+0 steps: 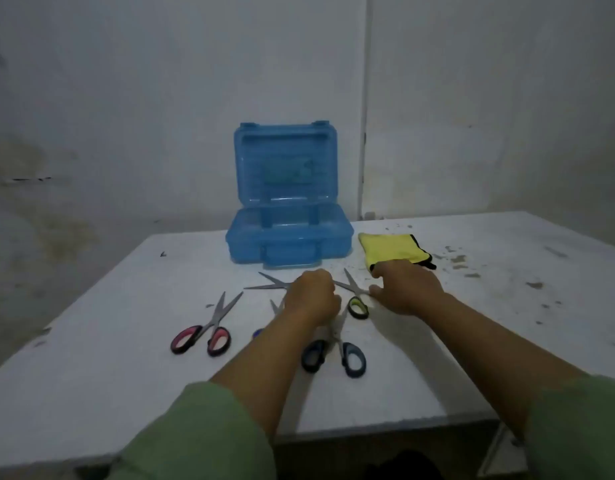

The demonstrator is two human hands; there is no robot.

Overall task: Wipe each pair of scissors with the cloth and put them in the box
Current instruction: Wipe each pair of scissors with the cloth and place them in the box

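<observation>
Though its grip stays hidden, left hand [313, 294] covers scissors [269, 284]; right hand [408, 289] spread, holding nothing, on cloth [391, 251].

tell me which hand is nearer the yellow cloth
Right. The right hand is at the near edge of the cloth, its fingertips about touching it. The left hand is farther off to the cloth's left, over the scissors in front of the box.

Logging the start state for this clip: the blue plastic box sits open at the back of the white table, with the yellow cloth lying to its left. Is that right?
Not quite. In the head view the blue plastic box does sit open at the back of the white table, but the yellow cloth lies to its right, just beyond the right hand.
</observation>
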